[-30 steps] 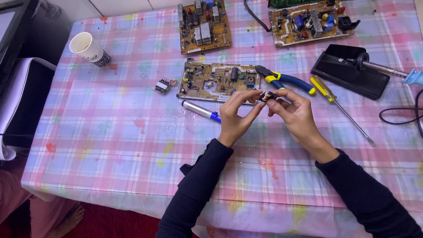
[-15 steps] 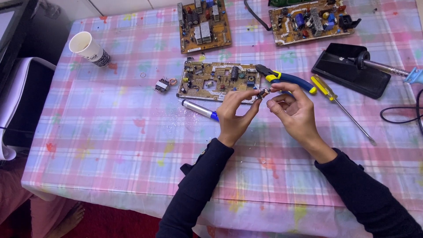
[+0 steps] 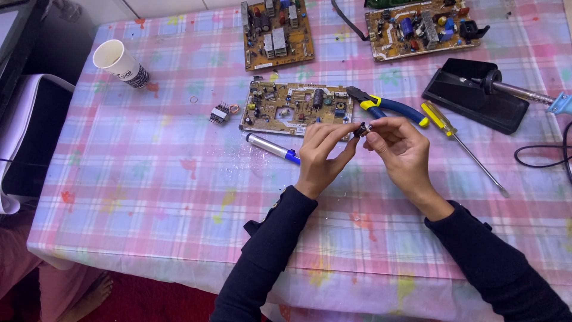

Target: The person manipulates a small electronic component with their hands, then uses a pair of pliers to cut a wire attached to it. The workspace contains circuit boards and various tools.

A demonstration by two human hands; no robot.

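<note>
Nearest the camera, two dark sleeves reach up over the counter (image 3: 149, 179), which is covered by a pink and blue checked cloth. The left hand (image 3: 322, 156) and the right hand (image 3: 400, 150) meet just short of the middle circuit board (image 3: 296, 108). Both pinch one small dark component (image 3: 361, 129) between thumb and fingertips, the left from its left end, the right from its right end; the other fingers are loosely curled. The component is held above the cloth, just in front of the board's near right corner.

Just left of the hands, near the board's front edge, lies a silver pen with a blue end (image 3: 273, 148). Left of the board sits a small finned part (image 3: 220, 112). Touching the board's right end are blue and yellow pliers (image 3: 384, 108), and further right a yellow-handled screwdriver (image 3: 462, 143), then a black soldering iron stand (image 3: 475, 94).

Beyond the board lie two more circuit boards, one straight behind (image 3: 276, 33) and one to the far right (image 3: 420, 27). Far left of the board a white paper cup (image 3: 121, 63) lies tipped.
</note>
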